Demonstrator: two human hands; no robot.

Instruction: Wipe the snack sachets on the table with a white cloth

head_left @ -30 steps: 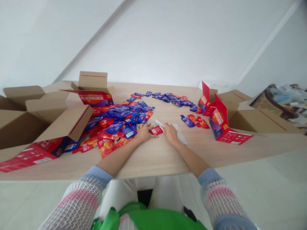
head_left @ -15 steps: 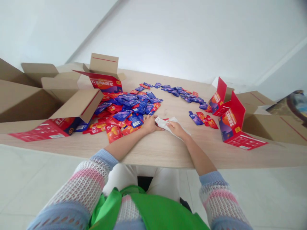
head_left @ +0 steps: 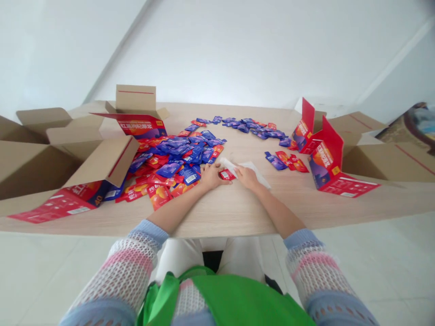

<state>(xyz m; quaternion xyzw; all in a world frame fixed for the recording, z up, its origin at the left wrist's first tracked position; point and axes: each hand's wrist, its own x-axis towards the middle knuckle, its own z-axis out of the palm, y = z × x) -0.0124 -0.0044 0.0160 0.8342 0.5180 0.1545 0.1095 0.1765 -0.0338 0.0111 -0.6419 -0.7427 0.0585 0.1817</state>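
My left hand rests on the wooden table at the edge of a big heap of red and blue sachets; its fingers pinch a small red sachet. My right hand lies just right of that sachet, fingers pressed on a white plastic bag flat on the table. The red sachet sits between both hands at the bag's mouth.
Open cardboard cartons and a red printed box stand at the left. Two open red boxes and more cartons stand at the right. A smaller sachet row lies at the back, a few sachets near the right boxes.
A second ago the red sachet lay between my hands; half a second ago it was out of sight by the white bag; now it shows again between my fingers. The view shifted.
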